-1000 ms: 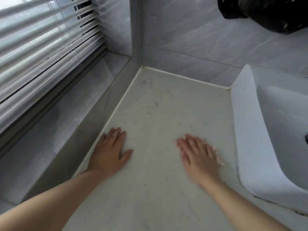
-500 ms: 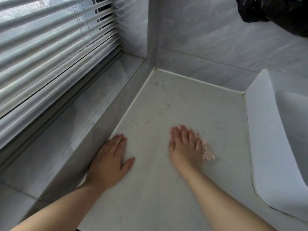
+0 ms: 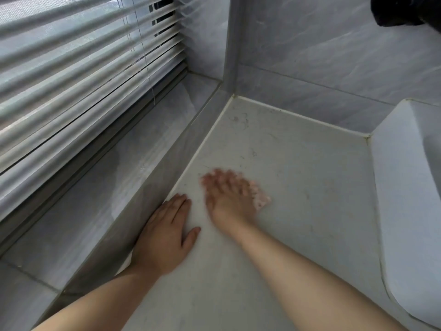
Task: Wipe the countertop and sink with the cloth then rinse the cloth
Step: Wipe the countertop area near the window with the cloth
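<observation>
Right hand [image 3: 228, 199] now lies much nearer the left hand [image 3: 164, 235] than half a second ago: it has travelled leftward across the surface [image 3: 310, 187], taking the cloth [image 3: 261, 201] with it, and its fingertips have come close to the pale seam where the surface meets the raised window ledge [image 3: 107, 187]. Left hand has kept its station, flat against that same left edge. View has also swung left, so more of the blinds [image 3: 83, 80] shows and less of the sink [image 3: 410, 199]. Sink is cut off by the right edge of the view; only its outer wall and a strip of rim are visible, and the basin interior cannot be assessed. Cloth is almost wholly covered by the right hand; a small pink corner protrudes on the little-finger side, and its full extent and fold cannot be determined. Right hand fingers are smeared by motion blur, so individual fingertip positions are unclear. Black object [image 3: 405, 10] in the upper right corner is cut off by the frame and cannot be identified. Both forearms leave the view at the bottom edge. Right hand: fingers extended and spread, palm down, pressing the cloth flat on the surface; nothing is gripped. Left hand: fingers straight and together, thumb splayed to the right, palm resting on the bare surface just beside the ledge, holding nothing. Faint dark specks mark the surface toward the far corner, below the grey wall tiles [image 3: 334, 68].
</observation>
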Motion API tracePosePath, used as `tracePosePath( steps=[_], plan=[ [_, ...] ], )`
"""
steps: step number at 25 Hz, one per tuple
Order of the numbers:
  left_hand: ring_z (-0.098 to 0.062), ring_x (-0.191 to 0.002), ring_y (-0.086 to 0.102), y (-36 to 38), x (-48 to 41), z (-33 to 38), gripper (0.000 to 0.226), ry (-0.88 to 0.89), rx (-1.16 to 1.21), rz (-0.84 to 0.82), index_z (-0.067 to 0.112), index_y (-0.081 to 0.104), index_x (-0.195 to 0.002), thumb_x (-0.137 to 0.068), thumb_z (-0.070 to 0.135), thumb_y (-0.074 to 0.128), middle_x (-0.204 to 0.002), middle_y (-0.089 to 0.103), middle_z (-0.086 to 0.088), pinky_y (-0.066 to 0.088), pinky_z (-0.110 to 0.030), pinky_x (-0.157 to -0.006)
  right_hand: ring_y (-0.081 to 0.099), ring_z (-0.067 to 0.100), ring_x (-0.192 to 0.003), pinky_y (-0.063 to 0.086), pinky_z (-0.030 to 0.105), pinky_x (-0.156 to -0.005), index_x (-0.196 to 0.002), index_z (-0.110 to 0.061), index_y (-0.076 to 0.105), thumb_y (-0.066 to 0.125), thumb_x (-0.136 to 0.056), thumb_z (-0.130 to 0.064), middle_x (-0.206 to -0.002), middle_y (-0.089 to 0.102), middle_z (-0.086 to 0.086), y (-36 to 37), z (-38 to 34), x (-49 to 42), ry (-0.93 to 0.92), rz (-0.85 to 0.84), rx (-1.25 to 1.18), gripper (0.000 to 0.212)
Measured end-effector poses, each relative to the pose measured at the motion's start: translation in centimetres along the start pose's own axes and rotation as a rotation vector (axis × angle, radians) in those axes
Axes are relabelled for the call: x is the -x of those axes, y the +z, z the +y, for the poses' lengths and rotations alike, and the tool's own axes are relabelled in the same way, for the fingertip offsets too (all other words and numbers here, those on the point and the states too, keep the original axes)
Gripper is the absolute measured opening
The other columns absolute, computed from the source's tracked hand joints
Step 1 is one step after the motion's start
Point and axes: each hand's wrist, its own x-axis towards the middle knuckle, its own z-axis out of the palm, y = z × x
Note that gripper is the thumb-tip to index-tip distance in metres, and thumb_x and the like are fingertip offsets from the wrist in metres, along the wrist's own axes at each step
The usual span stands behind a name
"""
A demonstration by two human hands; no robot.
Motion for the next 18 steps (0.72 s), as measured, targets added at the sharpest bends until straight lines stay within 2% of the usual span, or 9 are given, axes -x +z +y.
tracePosePath(
  steps=[2, 3, 6, 9, 11, 13, 15, 17, 18],
  plan=[
    [-0.026, -0.12, 0.053, -0.1, -0.1, 0.0, 0.074, -0.013, 0.005, 0.003, 0.004, 0.054, -0.126, -0.093, 0.056, 0.014, -0.13, 0.056, -0.014, 0.019, -0.027, -0.108, 0.004, 0.017, -0.146, -0.007, 0.038, -0.116, -0.149, -0.034, 0.017, 0.003, -0.094, -0.046, -0.159, 0.009, -0.009, 0.1, -1.5, -0.3, -0.206, -0.045, 0.033, 0.058],
    [-0.026, -0.12, 0.053, -0.1, -0.1, 0.0, 0.072, -0.016, 0.007, 0.007, 0.003, 0.054, -0.125, -0.093, 0.055, 0.015, -0.13, 0.056, -0.014, 0.022, -0.028, -0.107, 0.002, 0.016, -0.146, -0.007, 0.04, -0.116, -0.149, -0.036, 0.016, 0.007, -0.097, -0.045, -0.159, 0.008, -0.01, -0.1, -1.5, -1.5, -0.206, -0.065, 0.029, 0.053],
    [-0.026, -0.12, 0.052, 0.3, 0.0, 0.0, 0.066, -0.004, 0.003, 0.045, 0.003, 0.054, -0.125, -0.093, 0.051, 0.023, -0.13, 0.056, -0.015, 0.025, -0.031, -0.105, -0.003, 0.016, -0.146, -0.007, 0.043, -0.116, -0.149, -0.037, 0.012, 0.015, -0.101, -0.04, -0.159, 0.003, -0.01, -0.3, -1.3, -4.4, -0.082, -0.077, 0.003, 0.048],
    [-0.03, -0.115, 0.055, 0.4, -0.3, 0.1, 0.058, 0.032, -0.031, 0.069, 0.001, 0.058, -0.119, -0.086, 0.045, 0.037, -0.124, 0.059, -0.017, 0.03, -0.033, -0.102, -0.001, 0.017, -0.146, -0.005, 0.042, -0.116, -0.149, -0.035, 0.012, 0.015, -0.101, -0.04, -0.159, 0.004, -0.01, -0.3, -1.1, -4.9, -0.071, -0.07, 0.004, 0.049],
    [-0.032, -0.105, 0.059, 0.1, -1.1, 0.4, 0.052, 0.07, -0.063, 0.079, 0.002, 0.062, -0.11, -0.083, 0.04, 0.04, -0.114, 0.061, -0.018, 0.039, -0.036, -0.095, 0.001, 0.018, -0.146, -0.003, 0.042, -0.117, -0.149, -0.036, 0.014, 0.017, -0.101, -0.04, -0.159, 0.005, -0.01, -0.7, 0.9, -4.5, -0.007, -0.044, 0.001, 0.048],
    [-0.033, -0.101, 0.06, -0.1, -2.5, 0.9, 0.047, 0.087, -0.047, 0.063, 0.004, 0.062, -0.107, -0.083, 0.036, 0.038, -0.11, 0.061, -0.015, 0.047, -0.036, -0.09, 0.004, 0.019, -0.146, 0.002, 0.043, -0.116, -0.148, -0.036, 0.017, 0.02, -0.1, -0.039, -0.159, 0.007, -0.01, -1.4, 4.8, -3.7, 0.133, -0.019, -0.009, 0.048],
    [-0.033, -0.116, 0.055, 0.2, -4.4, 1.9, 0.053, 0.117, -0.025, 0.037, 0.006, 0.061, -0.116, -0.084, 0.037, 0.033, -0.12, 0.06, -0.015, 0.042, -0.042, -0.098, 0.007, 0.021, -0.146, 0.007, 0.044, -0.116, -0.147, -0.035, 0.02, 0.022, -0.099, -0.038, -0.159, 0.01, -0.008, -2.0, 9.5, -1.8, 0.369, 0.038, 0.004, 0.048],
    [-0.026, -0.136, 0.033, 0.4, -6.6, 3.2, 0.072, 0.121, -0.032, 0.023, 0.01, 0.046, -0.135, -0.08, 0.047, 0.016, -0.142, 0.044, -0.011, 0.024, -0.038, -0.111, 0.009, 0.023, -0.145, 0.008, 0.046, -0.116, -0.147, -0.033, 0.022, 0.024, -0.099, -0.036, -0.159, 0.012, -0.005, -2.4, 11.4, 0.2, 0.591, 0.091, 0.016, 0.049],
    [-0.021, -0.142, 0.019, 0.5, -7.8, 3.9, 0.081, 0.113, -0.031, -0.001, 0.014, 0.033, -0.143, -0.076, 0.052, 0.006, -0.151, 0.03, -0.006, 0.013, -0.034, -0.114, 0.009, 0.024, -0.145, 0.008, 0.046, -0.115, -0.147, -0.031, 0.022, 0.023, -0.098, -0.036, -0.159, 0.013, -0.004, -2.3, 10.9, 0.6, 0.596, 0.111, 0.017, 0.05]
  ],
)
